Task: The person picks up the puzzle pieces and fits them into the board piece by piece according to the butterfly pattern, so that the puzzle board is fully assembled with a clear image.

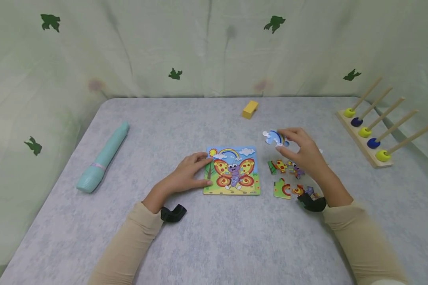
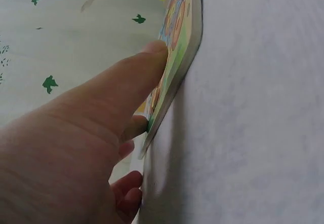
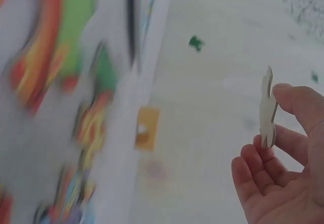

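In the head view, a butterfly puzzle board (image 1: 234,172) lies flat near the middle of the table. My left hand (image 1: 184,174) rests on its left edge; in the left wrist view the thumb (image 2: 129,72) lies along the board's printed face. To the right, my right hand (image 1: 308,154) pinches a blue puzzle piece (image 1: 274,137) with a rainbow on it, held above the table. The right wrist view shows the piece (image 3: 267,111) nearly edge-on between thumb and fingers. Below that hand lie several loose puzzle pieces (image 1: 281,189), some hidden by the wrist.
A yellow block (image 1: 250,109) lies at the back of the table. At the right stands a wooden peg rack (image 1: 364,139) with yellow and blue beads. A folded turquoise umbrella-like item (image 1: 103,158) lies at the left.
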Demonstrator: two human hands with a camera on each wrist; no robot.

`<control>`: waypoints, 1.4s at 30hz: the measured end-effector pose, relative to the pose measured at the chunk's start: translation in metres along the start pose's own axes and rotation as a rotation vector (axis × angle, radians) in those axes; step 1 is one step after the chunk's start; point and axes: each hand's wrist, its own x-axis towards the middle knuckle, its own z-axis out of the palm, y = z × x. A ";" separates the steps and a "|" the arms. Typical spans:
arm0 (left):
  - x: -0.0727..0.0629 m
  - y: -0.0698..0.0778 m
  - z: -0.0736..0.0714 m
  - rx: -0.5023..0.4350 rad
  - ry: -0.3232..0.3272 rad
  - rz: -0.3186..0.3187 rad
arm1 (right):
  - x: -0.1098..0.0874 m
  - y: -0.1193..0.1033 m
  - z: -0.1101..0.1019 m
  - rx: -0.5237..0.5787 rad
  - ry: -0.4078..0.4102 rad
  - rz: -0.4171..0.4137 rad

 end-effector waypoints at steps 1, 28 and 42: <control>0.000 0.001 0.000 0.011 0.002 0.004 | 0.002 -0.005 0.004 -0.001 -0.003 -0.038; 0.014 0.013 -0.009 0.171 -0.087 -0.023 | 0.037 -0.019 0.098 -0.132 -0.412 -0.063; 0.026 0.013 -0.014 0.199 -0.154 -0.036 | 0.036 -0.022 0.100 -0.245 -0.444 -0.028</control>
